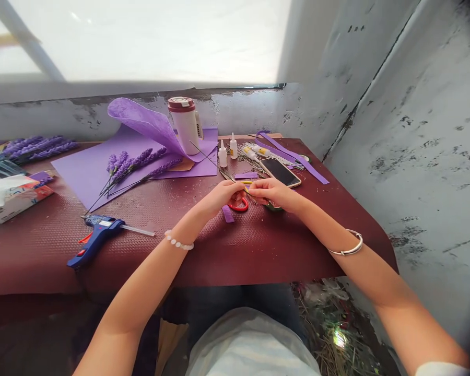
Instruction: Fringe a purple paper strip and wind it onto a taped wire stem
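My left hand (223,197) and my right hand (272,192) meet over the middle of the dark red table (258,245), fingers pinched together on a thin wire stem (229,176) and a small purple strip (227,213) that hangs under the left hand. Red-handled scissors (241,204) lie just below the hands. A smartphone (279,172) lies right behind my right hand. Finished purple lavender stems (135,164) rest on a purple sheet (86,172) to the left.
A blue glue gun (96,237) lies at the front left. A white tumbler (186,125), two small glue bottles (227,150), purple strips (293,156) and a wire pile stand at the back. A tissue box (11,198) sits far left. A grey wall (415,130) is close on the right.
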The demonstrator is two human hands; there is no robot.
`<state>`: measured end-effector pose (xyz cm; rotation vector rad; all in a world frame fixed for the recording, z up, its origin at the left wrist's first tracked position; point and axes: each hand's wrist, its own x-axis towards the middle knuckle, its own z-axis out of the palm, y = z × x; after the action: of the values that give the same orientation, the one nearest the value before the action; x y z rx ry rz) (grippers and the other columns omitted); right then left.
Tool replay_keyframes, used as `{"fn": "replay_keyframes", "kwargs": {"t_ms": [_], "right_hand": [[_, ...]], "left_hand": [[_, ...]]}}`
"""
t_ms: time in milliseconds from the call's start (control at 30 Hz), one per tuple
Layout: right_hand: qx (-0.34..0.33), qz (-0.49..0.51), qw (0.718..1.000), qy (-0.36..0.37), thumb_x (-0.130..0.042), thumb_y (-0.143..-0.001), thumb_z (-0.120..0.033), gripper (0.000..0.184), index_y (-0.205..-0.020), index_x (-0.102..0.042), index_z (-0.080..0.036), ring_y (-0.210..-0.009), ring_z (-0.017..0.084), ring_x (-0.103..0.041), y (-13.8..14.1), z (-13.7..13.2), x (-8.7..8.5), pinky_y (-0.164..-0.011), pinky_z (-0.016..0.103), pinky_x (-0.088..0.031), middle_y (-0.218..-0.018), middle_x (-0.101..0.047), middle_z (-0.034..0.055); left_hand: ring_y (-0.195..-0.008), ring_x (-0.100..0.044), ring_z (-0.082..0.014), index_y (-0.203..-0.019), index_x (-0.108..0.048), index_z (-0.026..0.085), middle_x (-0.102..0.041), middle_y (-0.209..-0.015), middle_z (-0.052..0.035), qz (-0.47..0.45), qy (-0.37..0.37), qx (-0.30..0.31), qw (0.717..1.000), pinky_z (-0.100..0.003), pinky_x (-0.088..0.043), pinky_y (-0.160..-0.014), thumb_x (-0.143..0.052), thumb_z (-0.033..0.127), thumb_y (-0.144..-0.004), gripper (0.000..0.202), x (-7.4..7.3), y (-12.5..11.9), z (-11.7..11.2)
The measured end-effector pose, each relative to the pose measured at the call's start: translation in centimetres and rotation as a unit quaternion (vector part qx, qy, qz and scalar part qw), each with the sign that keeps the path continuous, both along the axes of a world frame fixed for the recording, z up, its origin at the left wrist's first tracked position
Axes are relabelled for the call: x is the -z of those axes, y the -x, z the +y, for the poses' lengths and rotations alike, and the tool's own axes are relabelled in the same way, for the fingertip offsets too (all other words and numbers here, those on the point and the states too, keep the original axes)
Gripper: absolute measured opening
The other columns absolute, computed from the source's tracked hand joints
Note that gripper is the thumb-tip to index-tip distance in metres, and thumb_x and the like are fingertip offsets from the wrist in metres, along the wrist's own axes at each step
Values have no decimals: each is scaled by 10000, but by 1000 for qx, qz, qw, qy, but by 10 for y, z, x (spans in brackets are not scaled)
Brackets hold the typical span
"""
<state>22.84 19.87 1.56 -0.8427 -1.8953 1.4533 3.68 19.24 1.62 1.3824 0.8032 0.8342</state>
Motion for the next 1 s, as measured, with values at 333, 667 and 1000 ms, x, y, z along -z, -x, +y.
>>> {"fn": "replay_keyframes", "kwargs": {"t_ms": [333, 667, 1000], "right_hand": [[-42, 52, 997, 48, -670, -851, -399, 342, -659, -502, -171, -533, 98, -367, -5, 4, 5, -514, 247, -259, -597, -425, -42], [-30, 56, 997, 36, -681, -835, -403, 311, -698, -537, -164, -525, 97, -376, -4, 3, 3, -523, 243, -297, -575, -431, -44], [48, -15, 997, -64, -686, -824, -342, 242, -731, -560, -157, -553, 96, -399, 1, 3, 8, -515, 226, -294, -618, -482, -35]], "left_hand": [[-533, -399, -84, -605, -481, 158, -393, -626, 24, -23, -8, 48, 999, -234, -365, -535, -593, 288, -842, 293, -7, 2, -5], [-545, -461, -84, -637, -531, 147, -472, -636, 12, -12, -9, 41, 999, -228, -380, -550, -587, 303, -856, 275, -4, 5, 0], [-451, -400, -71, -547, -513, 144, -466, -509, 10, 60, -12, 25, 998, -223, -249, -440, -647, 496, -837, 476, -2, 3, -1]]}}
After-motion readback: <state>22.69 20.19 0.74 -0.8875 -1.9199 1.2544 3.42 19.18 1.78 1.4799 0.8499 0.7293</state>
